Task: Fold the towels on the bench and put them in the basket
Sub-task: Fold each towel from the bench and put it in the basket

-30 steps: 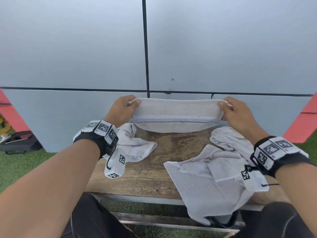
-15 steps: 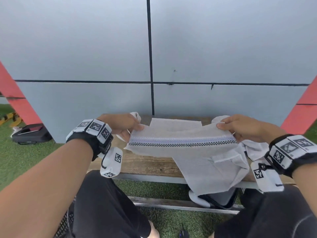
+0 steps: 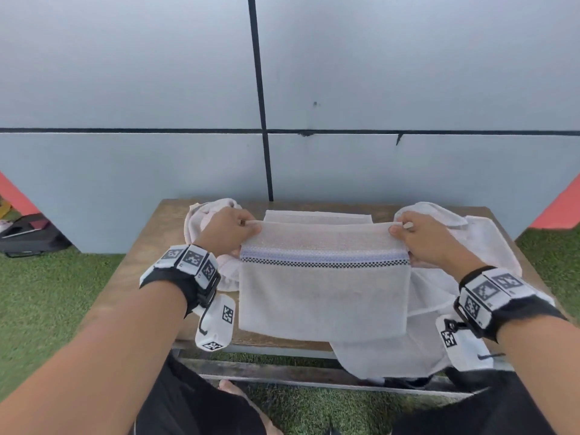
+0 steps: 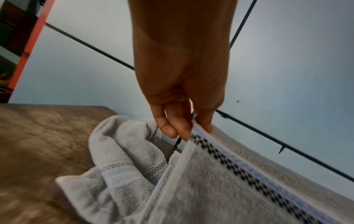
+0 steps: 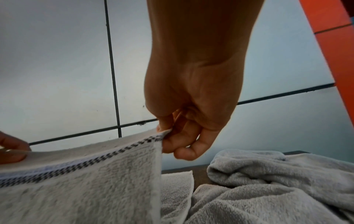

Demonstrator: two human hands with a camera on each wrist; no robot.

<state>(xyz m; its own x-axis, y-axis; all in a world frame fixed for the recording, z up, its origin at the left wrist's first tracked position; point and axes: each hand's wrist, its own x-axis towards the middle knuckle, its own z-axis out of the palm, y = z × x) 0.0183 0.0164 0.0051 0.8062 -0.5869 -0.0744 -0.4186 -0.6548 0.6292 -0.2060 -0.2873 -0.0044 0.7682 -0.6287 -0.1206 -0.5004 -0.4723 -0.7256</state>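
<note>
A white towel [image 3: 323, 293] with a blue and black checked band hangs stretched between my hands above the wooden bench [image 3: 147, 246]. My left hand [image 3: 230, 229] pinches its top left corner [image 4: 193, 130]. My right hand [image 3: 414, 233] pinches the top right corner [image 5: 162, 134]. The towel's far part [image 3: 317, 216] lies flat on the bench behind. A crumpled towel [image 3: 204, 215] [image 4: 118, 159] lies left of my left hand. Another loose towel [image 3: 470, 246] [image 5: 268, 181] is heaped at the right and hangs over the front edge. A dark basket rim [image 3: 408, 383] shows under the bench front.
A grey panelled wall [image 3: 188, 89] stands right behind the bench. Green artificial turf [image 3: 47, 309] surrounds it. A black bag [image 3: 28, 233] lies on the ground at the far left. My knees [image 3: 194, 403] are close to the bench's front rail.
Both hands drew the towel's held edge back toward me and lifted it, so the front half now hangs down with the checked band showing. The camera view tilted downward.
</note>
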